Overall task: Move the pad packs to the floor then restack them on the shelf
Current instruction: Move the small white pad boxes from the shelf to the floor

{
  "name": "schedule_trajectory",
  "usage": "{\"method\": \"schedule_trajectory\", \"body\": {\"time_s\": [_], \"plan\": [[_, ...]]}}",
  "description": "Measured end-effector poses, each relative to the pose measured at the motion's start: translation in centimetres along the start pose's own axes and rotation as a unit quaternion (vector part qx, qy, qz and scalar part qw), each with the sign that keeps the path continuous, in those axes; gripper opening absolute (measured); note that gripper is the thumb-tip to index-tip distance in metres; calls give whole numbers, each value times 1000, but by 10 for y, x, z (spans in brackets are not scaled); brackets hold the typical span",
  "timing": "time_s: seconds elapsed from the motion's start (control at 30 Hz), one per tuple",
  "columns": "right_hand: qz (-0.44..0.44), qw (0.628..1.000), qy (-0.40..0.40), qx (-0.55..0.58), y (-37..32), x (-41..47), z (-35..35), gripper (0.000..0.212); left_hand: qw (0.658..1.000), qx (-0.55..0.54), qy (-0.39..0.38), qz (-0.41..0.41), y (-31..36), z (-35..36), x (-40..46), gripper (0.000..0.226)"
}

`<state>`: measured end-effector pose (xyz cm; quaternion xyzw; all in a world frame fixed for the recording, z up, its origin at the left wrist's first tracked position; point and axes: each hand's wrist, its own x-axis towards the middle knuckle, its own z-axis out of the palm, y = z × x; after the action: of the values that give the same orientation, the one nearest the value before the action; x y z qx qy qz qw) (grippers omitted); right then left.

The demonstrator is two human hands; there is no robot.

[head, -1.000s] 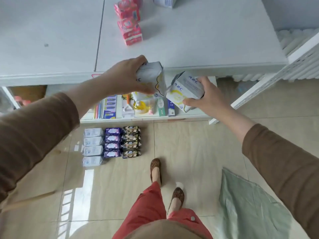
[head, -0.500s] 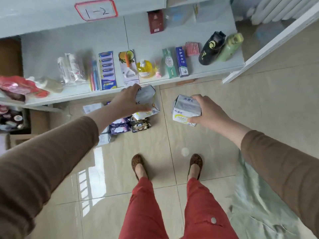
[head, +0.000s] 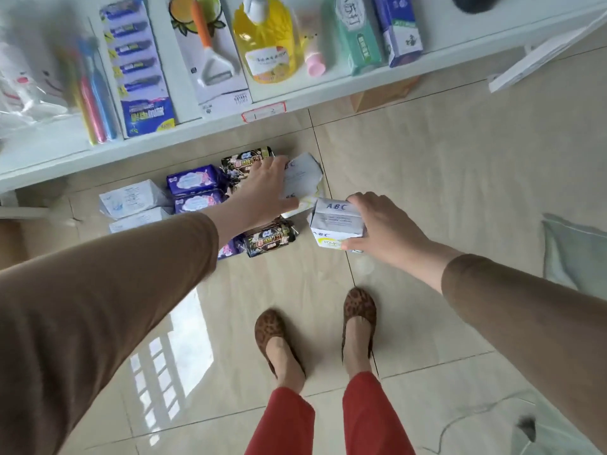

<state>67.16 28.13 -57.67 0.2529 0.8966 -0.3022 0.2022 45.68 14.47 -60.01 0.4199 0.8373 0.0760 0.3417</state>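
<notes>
My left hand [head: 266,188] grips a white ABC pad pack [head: 303,180] low over the floor, right beside the packs lying there. My right hand [head: 382,224] holds a second white ABC pad pack [head: 336,224] just to the right of it, near the tiles. On the floor lie rows of packs: pale blue ones [head: 131,198] at the left, purple ones [head: 193,180] in the middle, black patterned ones [head: 271,238] at the right. My left forearm hides part of these rows.
The white lower shelf [head: 328,96] runs across the top, holding toothbrushes, a peeler card, a yellow soap bottle [head: 267,41] and boxed tubes. My feet [head: 358,310] in leopard shoes stand on the beige tiles. A green bag [head: 574,254] lies at the right.
Both hands came down from the top shelf to floor level, each carrying its pack. The view tilted down and closer to the floor rows.
</notes>
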Motion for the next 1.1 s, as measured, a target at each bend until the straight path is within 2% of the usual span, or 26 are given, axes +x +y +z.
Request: {"method": "schedule_trajectory", "body": {"time_s": [0.2, 0.37, 0.5, 0.63, 0.83, 0.93, 1.1], "plan": [[-50, 997, 38, -48, 54, 93, 70, 68, 997, 47, 49, 41, -36, 57, 115, 82], [-56, 995, 46, -70, 82, 157, 108, 64, 989, 118, 84, 42, -66, 82, 185, 74], [-54, 995, 53, -70, 86, 199, 122, 58, 987, 144, 76, 17, -85, 95, 217, 73], [-65, 994, 47, -69, 81, 230, 132, 60, 986, 152, 63, 11, -101, 107, 230, 77], [-79, 992, 60, -78, 72, 249, 139, 51, 989, 138, 45, 41, -116, 102, 230, 94], [-75, 992, 68, -74, 66, 251, 139, 46, 992, 105, 53, 37, -126, 94, 219, 85], [-64, 991, 77, -92, 62, 252, 137, 52, 992, 61, 103, 47, -137, 88, 189, 64]]}}
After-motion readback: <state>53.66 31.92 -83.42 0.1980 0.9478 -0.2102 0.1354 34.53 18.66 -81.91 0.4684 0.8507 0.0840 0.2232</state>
